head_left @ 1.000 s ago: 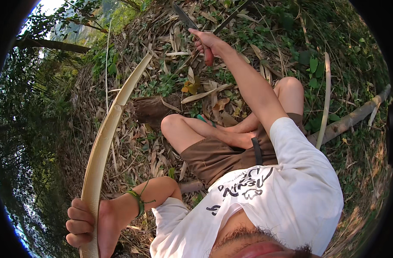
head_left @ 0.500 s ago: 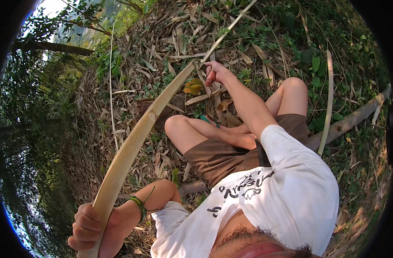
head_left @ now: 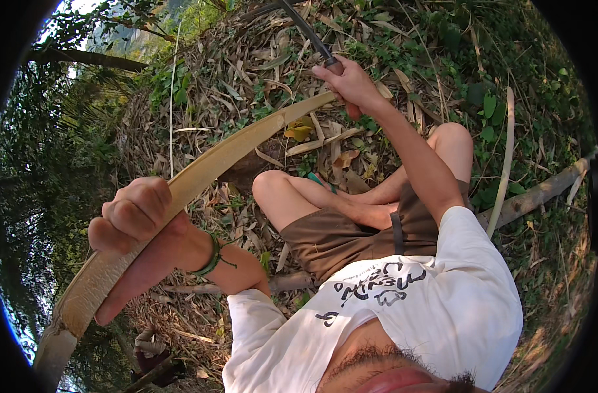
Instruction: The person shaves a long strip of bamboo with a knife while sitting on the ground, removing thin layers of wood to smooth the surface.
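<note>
I sit cross-legged on leaf-covered ground. My left hand [head_left: 134, 211] grips a long pale split strip of bamboo [head_left: 233, 152] that curves from the lower left up toward the middle. A green cord is tied around that wrist. My right hand [head_left: 349, 84] is stretched out in front and closed on the handle of a dark long-bladed knife [head_left: 304, 27], whose blade points up and away. The far end of the bamboo strip reaches just under my right hand.
Dry bamboo leaves and husks [head_left: 246, 78] cover the ground ahead. A thin pale strip [head_left: 504, 164] stands at the right, next to a fallen log [head_left: 541, 191]. Green plants [head_left: 482, 105] grow at the right, trees [head_left: 70, 59] at the left.
My left hand has slid up the bamboo strip and swung it lower across my front. My right hand has lifted, and the knife blade now points up and away.
</note>
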### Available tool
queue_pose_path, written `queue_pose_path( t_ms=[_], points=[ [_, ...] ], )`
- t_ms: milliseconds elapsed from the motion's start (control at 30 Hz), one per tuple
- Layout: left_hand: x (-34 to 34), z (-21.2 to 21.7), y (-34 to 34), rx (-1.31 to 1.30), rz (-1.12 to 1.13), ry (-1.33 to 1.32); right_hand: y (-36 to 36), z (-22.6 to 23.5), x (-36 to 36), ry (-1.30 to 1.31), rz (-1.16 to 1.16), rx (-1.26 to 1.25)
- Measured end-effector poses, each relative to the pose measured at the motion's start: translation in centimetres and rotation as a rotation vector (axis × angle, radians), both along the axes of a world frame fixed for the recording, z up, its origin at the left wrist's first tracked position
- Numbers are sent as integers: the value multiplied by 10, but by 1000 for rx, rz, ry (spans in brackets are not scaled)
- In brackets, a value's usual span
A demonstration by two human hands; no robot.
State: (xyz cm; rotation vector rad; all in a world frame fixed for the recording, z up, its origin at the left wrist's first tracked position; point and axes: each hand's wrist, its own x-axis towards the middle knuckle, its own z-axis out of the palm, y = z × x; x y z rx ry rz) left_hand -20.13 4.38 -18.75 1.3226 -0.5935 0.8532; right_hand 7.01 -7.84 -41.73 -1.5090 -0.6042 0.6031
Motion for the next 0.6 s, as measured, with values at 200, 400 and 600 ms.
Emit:
queue_pose_path(
  t_ms=[200,400,600],
  points=[
    [32,-12,-13,145,-107,30,-71,10,-85,204,72,33],
    [44,-8,-38,318,-311,64,-97,64,-141,-168,216,105],
    [43,-15,-35,369,-465,-7,-82,0,-126,-21,-46,-74]
  ],
)
